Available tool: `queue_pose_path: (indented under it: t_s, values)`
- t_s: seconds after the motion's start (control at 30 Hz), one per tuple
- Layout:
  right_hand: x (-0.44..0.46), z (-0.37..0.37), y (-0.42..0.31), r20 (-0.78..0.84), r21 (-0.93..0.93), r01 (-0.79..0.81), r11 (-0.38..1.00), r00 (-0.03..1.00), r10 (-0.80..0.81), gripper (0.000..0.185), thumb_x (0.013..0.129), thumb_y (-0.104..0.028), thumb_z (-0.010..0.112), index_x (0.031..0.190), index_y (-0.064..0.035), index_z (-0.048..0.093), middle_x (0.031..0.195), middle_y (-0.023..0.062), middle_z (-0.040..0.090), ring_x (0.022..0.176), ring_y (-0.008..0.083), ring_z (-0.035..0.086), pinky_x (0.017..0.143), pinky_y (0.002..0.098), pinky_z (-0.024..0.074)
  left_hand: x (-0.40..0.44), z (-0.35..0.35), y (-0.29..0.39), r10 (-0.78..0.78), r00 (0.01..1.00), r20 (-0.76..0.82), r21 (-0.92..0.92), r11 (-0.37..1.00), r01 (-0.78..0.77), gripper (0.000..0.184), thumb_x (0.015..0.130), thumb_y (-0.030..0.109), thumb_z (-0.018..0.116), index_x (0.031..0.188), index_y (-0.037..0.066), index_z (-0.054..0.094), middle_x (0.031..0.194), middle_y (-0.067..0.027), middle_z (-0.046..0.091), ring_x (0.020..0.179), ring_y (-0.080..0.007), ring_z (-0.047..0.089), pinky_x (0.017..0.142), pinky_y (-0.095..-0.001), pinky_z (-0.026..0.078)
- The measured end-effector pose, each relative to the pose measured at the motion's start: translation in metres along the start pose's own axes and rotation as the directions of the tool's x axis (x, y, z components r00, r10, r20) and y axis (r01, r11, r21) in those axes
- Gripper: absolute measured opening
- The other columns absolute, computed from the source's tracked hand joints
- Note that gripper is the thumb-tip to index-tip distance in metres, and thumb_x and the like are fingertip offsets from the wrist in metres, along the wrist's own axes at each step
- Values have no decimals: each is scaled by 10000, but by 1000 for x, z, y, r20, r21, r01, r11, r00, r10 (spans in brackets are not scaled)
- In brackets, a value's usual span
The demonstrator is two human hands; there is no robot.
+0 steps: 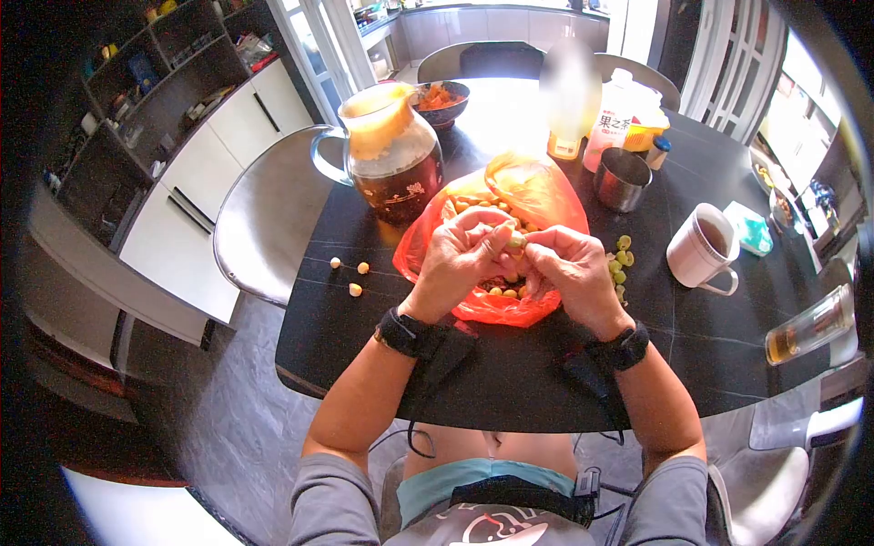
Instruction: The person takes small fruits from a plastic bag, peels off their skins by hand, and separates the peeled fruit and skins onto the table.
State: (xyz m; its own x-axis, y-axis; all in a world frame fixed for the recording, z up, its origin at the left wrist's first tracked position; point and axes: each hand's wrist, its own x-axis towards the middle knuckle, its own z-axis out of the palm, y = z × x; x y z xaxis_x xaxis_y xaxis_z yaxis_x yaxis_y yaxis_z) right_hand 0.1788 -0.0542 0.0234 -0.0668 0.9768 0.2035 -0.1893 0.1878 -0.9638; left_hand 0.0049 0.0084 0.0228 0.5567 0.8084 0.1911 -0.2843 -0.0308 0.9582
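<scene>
Above an open orange-red plastic bag full of small round tan pieces, my two hands meet. Between the fingertips is a small green piece. My left hand pinches it from one side, and my right hand has thumb and finger closed on its other side. Several green husks lie on the table right of the bag. On the left, three pale round pieces rest on the tabletop.
On the dark table stand a glass pitcher of dark liquid, a bowl, bottles, a metal cup, a white mug and a tilted glass. Chairs surround it.
</scene>
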Motion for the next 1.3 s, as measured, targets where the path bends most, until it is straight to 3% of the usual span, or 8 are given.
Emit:
queue_pose_path:
  t_s: [0.3, 0.57, 0.63, 0.83, 0.97, 1.23, 1.27, 1.3]
  values:
    - [-1, 9, -4, -23, -112, 65, 992, 997, -68, 184, 905, -107, 586, 1016, 39, 592, 757, 40, 622, 601, 71, 584, 525, 202, 482, -5, 4, 11, 95, 992, -86, 286, 956, -66, 235, 852, 158, 678, 982, -37, 662, 890, -69, 687, 811, -98, 623, 748, -240, 512]
    - [-2, 6, -8, -29, -168, -12, 986, 1000, 7, 199, 911, -134, 590, 1019, 33, 594, 782, 37, 629, 642, 59, 578, 567, 196, 480, -4, 0, 10, 69, 998, 1, 168, 983, -68, 254, 849, 151, 680, 1014, -40, 649, 927, -76, 677, 823, -108, 625, 751, -251, 532]
    - [0, 8, -8, -51, -276, 117, 954, 989, -136, 183, 900, -115, 601, 1000, 38, 599, 793, 43, 643, 685, 65, 591, 606, 207, 492, -4, 0, 10, 66, 998, 20, 147, 987, -68, 248, 856, 153, 672, 1011, -39, 649, 929, -78, 675, 819, -110, 630, 746, -250, 537]
    - [0, 4, -5, -32, -343, 148, 928, 985, -168, 152, 869, -76, 623, 963, 43, 609, 806, 49, 656, 713, 72, 597, 637, 208, 494, -3, -4, 8, -35, 996, 80, 60, 998, 31, 280, 877, 199, 648, 1034, -32, 639, 908, -83, 673, 804, -124, 651, 732, -240, 547]
    - [2, 1, -2, -18, -331, 150, 932, 986, -165, 153, 872, -76, 613, 962, 46, 606, 820, 53, 657, 711, 69, 595, 634, 207, 494, -3, -7, 8, -102, 988, 112, 2, 995, 103, 306, 883, 207, 638, 1074, -31, 621, 923, -83, 670, 813, -130, 652, 745, -244, 547]
    - [2, -10, -12, 39, 382, -212, 899, 976, 214, 154, 839, -9, 521, 960, 38, 602, 787, 52, 618, 588, 76, 529, 488, 184, 414, -3, 2, 11, -108, 987, 121, -68, 991, 117, 293, 913, 160, 589, 1155, -5, 587, 1059, -74, 640, 948, -124, 622, 813, -256, 534]
    - [5, -13, 1, 37, 383, -211, 900, 976, 213, 154, 839, -9, 521, 960, 38, 602, 787, 52, 618, 588, 76, 529, 488, 184, 414, -4, 4, 14, -91, 989, 118, -55, 994, 98, 287, 913, 147, 585, 1163, 5, 585, 1071, -64, 637, 957, -118, 615, 825, -259, 529]
    - [11, -18, 24, -68, 84, 2, 996, 998, 4, 169, 828, -23, 519, 966, 35, 598, 791, 62, 615, 576, 73, 517, 475, 183, 404, -4, 5, 15, -73, 991, 115, -42, 996, 78, 284, 914, 133, 582, 1172, 16, 583, 1083, -54, 633, 967, -113, 608, 837, -261, 524]
